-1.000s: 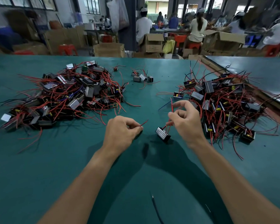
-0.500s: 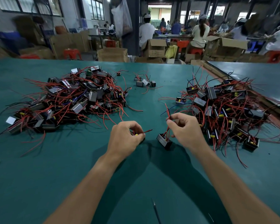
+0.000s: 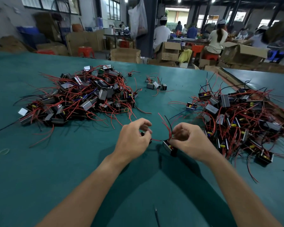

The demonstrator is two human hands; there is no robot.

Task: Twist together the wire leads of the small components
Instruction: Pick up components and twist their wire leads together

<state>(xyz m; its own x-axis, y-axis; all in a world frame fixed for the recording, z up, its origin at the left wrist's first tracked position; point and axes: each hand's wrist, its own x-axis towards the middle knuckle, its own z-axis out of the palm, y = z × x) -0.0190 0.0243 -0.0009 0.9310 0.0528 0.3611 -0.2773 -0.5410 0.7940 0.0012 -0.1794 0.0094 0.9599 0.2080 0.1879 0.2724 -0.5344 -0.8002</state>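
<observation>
L hand [image 3: 134, 136] is curled, thumb & fingertips pinching a red lead [image 3: 156, 140] that runs across to a small black component [image 3: 169, 147]. R hand [image 3: 190, 141], blurred, has its fingers curled round the upright leads [image 3: 170, 130] rising from that component, which sits at its 7 o'clock on the green tabletop [image 3: 72, 169]. Big left pile [image 3: 82, 99] at 10 o'clock, right pile [image 3: 236, 115] at 2, a few stray units [image 3: 156, 85] at 12.
</observation>
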